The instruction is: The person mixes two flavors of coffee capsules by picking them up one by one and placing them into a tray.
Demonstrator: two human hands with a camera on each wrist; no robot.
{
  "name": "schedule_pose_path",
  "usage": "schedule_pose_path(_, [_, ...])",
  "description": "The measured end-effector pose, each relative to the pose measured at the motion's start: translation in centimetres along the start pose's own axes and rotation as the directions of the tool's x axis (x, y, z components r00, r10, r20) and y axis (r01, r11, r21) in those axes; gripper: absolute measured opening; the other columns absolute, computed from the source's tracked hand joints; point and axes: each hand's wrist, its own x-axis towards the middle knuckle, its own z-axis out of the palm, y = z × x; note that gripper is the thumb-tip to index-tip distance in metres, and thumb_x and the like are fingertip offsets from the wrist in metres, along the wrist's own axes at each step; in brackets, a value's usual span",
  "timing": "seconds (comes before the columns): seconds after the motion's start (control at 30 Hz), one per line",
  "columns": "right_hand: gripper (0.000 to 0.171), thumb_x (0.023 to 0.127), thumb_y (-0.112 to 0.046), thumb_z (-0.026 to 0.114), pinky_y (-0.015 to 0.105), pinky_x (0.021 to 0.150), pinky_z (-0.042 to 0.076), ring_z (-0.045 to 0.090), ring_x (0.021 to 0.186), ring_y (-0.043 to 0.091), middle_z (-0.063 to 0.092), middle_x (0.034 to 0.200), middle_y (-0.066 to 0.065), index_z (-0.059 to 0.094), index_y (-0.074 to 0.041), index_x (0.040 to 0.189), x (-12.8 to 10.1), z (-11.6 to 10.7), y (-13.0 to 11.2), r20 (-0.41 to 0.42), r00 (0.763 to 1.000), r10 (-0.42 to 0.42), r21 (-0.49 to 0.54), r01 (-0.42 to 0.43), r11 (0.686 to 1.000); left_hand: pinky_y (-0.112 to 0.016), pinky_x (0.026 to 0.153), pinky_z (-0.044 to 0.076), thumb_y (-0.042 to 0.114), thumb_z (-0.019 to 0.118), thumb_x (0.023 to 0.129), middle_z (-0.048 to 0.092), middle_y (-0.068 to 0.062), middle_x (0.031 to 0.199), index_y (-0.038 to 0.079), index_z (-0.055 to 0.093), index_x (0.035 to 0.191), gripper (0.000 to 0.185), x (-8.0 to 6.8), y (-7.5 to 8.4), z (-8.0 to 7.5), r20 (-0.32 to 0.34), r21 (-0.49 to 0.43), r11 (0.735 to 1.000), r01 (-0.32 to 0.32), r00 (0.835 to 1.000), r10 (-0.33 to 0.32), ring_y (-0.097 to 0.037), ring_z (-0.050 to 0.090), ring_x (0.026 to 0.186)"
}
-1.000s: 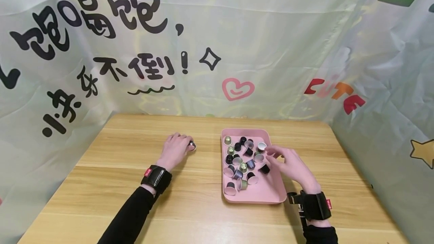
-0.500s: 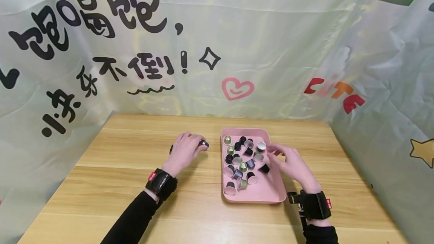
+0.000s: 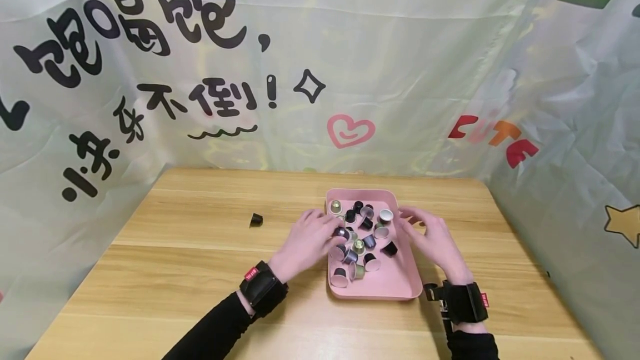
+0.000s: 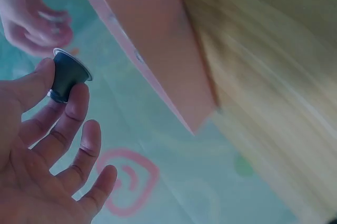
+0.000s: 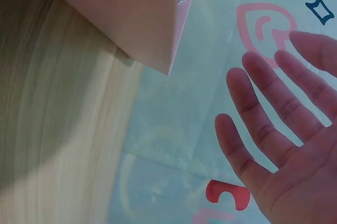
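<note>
On the wooden table, one black capsule lies out at centre-left; our left hand pinches a capsule over the pink tray, our right hand spread, most capsules unsorted.

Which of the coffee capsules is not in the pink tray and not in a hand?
The lone black capsule lying on the wooden table, left of the pink tray. All others sit in the tray or in the left hand.

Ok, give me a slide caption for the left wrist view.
Left hand pinches a dark capsule beside the pink tray.
</note>
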Motion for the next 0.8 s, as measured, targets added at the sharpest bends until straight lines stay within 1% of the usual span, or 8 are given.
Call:
schedule_pose_path(0.17, [0.029,0.096,-0.007,0.064,0.048,0.080,0.052,0.068,0.093,0.032,0.074,0.110,0.020,0.067,0.001,0.123,-0.2,0.0,0.4,-0.063,0.998,0.013,-0.018,-0.014,1.000,-0.048,0.116,0.042,0.044,0.061,0.097,0.072,0.004,0.123,0.023,0.067,0.123,0.034,0.5,2.3,0.4,0.038,0.032,0.997,-0.075,0.997,0.073,-0.018,0.061,0.116])
schedule_pose_path(0.27, [0.027,0.097,-0.008,0.063,0.046,0.079,0.053,0.067,0.092,0.030,0.074,0.109,0.019,0.067,0.000,0.122,-0.3,0.0,0.7,-0.104,0.995,0.010,-0.027,-0.012,1.000,-0.044,0.114,0.043,0.045,0.059,0.098,0.072,0.007,0.122,0.024,0.067,0.123,0.034,0.7,3.4,0.7,0.055,0.073,0.990,-0.122,0.992,0.118,-0.016,0.061,0.116])
schedule_pose_path(0.37, [0.025,0.098,-0.008,0.062,0.044,0.081,0.052,0.066,0.091,0.028,0.074,0.109,0.017,0.069,-0.001,0.121,-0.4,0.0,0.9,-0.140,0.990,0.004,-0.035,-0.009,0.999,-0.040,0.113,0.043,0.048,0.058,0.098,0.072,0.009,0.120,0.026,0.068,0.122,0.034,0.9,4.3,1.2,0.079,0.107,0.981,-0.161,0.985,0.153,-0.014,0.061,0.115])
schedule_pose_path(0.43, [0.024,0.098,-0.009,0.062,0.042,0.078,0.052,0.065,0.090,0.027,0.075,0.108,0.015,0.069,-0.003,0.120,-0.4,-0.1,1.1,-0.153,0.988,0.003,-0.040,-0.009,0.999,-0.037,0.110,0.044,0.049,0.058,0.097,0.073,0.011,0.119,0.028,0.068,0.121,0.034,0.9,4.8,1.6,0.095,0.121,0.975,-0.185,0.980,0.174,-0.013,0.061,0.114])
schedule_pose_path(0.53, [0.024,0.098,-0.010,0.062,0.037,0.075,0.051,0.065,0.090,0.026,0.075,0.108,0.014,0.069,-0.005,0.121,-0.5,-0.2,1.3,-0.154,0.988,0.012,-0.042,-0.019,0.999,-0.038,0.110,0.044,0.051,0.059,0.096,0.073,0.011,0.116,0.029,0.069,0.118,0.033,0.9,5.4,2.2,0.119,0.133,0.969,-0.210,0.974,0.194,-0.013,0.061,0.115])
schedule_pose_path(0.6, [0.024,0.099,-0.011,0.062,0.036,0.074,0.050,0.065,0.091,0.026,0.075,0.108,0.014,0.069,-0.005,0.121,-0.5,-0.3,1.4,-0.150,0.989,0.017,-0.040,-0.023,0.999,-0.039,0.111,0.043,0.052,0.059,0.096,0.073,0.011,0.116,0.030,0.069,0.116,0.032,0.8,5.7,2.6,0.135,0.146,0.965,-0.219,0.971,0.199,-0.015,0.061,0.117])
schedule_pose_path(0.67, [0.025,0.099,-0.012,0.062,0.033,0.074,0.050,0.065,0.091,0.026,0.075,0.108,0.013,0.069,-0.005,0.122,-0.5,-0.3,1.5,-0.146,0.989,0.021,-0.039,-0.027,0.999,-0.042,0.113,0.042,0.053,0.060,0.095,0.073,0.011,0.116,0.030,0.069,0.115,0.031,0.8,5.9,3.0,0.148,0.159,0.962,-0.222,0.969,0.199,-0.016,0.061,0.120])
schedule_pose_path(0.8, [0.025,0.099,-0.012,0.062,0.029,0.074,0.047,0.065,0.091,0.027,0.075,0.107,0.013,0.069,-0.004,0.122,-0.5,-0.4,1.5,-0.143,0.990,0.020,-0.037,-0.026,0.999,-0.043,0.115,0.041,0.053,0.061,0.094,0.073,0.011,0.118,0.031,0.069,0.114,0.030,0.8,6.0,3.6,0.163,0.184,0.959,-0.217,0.969,0.188,-0.018,0.059,0.125])
